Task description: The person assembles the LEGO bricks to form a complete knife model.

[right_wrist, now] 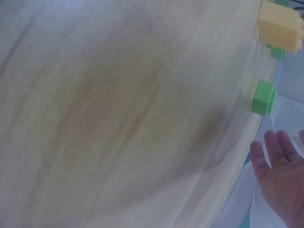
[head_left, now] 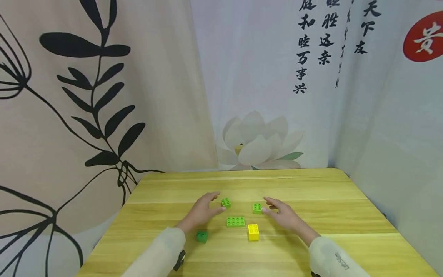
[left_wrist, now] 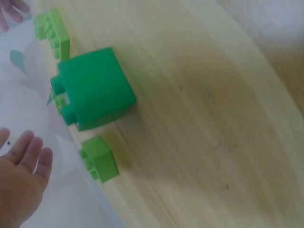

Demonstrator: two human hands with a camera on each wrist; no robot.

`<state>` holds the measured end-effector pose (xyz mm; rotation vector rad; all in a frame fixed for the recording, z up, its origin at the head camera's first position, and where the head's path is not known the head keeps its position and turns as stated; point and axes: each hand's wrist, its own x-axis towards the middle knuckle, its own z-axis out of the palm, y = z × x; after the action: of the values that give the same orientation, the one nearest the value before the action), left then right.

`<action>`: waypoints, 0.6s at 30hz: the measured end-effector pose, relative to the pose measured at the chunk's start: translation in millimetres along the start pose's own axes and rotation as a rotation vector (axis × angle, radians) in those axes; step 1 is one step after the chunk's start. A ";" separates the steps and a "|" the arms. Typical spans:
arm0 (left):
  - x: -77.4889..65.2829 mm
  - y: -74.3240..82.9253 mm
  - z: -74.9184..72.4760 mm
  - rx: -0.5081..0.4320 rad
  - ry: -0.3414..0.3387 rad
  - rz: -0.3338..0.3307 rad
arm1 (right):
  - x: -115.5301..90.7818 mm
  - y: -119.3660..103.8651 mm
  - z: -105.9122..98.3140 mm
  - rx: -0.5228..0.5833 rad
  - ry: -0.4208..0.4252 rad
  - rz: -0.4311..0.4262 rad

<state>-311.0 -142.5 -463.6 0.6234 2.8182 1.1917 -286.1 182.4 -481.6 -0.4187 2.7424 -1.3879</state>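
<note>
My left hand [head_left: 202,211] is just left of a small light-green block [head_left: 225,202] in the head view, its fingers loosely extended and holding nothing. On the other side my right hand [head_left: 283,216] is close to a second light-green block [head_left: 257,208], thumb and fingers apart, also without anything in it. Between the two lies a longer light-green block [head_left: 235,222]. A yellow block [head_left: 253,232] stands nearer to me. The dark-green block [head_left: 202,236] sits beside my left forearm and looms large in the left wrist view [left_wrist: 97,88].
All the blocks stand on a wooden table [head_left: 322,184]. Behind its far edge hangs a curtain [head_left: 166,96] printed with plants and writing, and pale cloth [head_left: 391,154] runs along the right side.
</note>
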 end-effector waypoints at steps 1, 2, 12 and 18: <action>-0.4 0.1 1.3 -0.026 -0.003 -0.005 | -0.5 -0.9 0.9 0.017 -0.004 0.010; -0.7 0.3 2.5 -0.050 -0.009 -0.014 | -0.9 -1.6 1.8 0.030 -0.007 0.013; -1.3 1.2 14.2 -0.157 -0.063 -0.069 | -4.9 -4.3 4.0 0.133 -0.074 0.003; -2.2 0.3 19.5 -0.189 -0.107 -0.065 | -7.9 -1.6 7.2 0.215 -0.161 -0.015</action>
<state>-305.6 -129.8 -477.5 0.5610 2.5781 1.3491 -277.0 177.9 -485.4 -0.5138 2.4374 -1.5578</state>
